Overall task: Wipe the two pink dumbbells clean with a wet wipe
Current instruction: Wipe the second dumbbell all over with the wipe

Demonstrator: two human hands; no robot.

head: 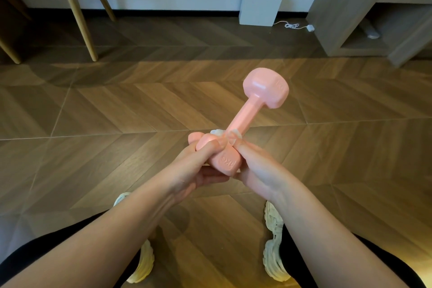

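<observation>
Above the floor (117, 112), the dumbbell (247, 112) is held tilted, far head up. The left grip (198, 168) curls round the near head; the right grip (254, 170) pinches the wipe (235, 135) round the handle's near end. It is probably best to steady the head and slide the wipe up the handle, twisting. No second dumbbell shows.

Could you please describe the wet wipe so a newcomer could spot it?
Above the wooden floor, mid-frame, the left hand and right hand hold a pink dumbbell. The wet wipe is the small white wad round its handle by the near head, the only white on the pink.
</observation>
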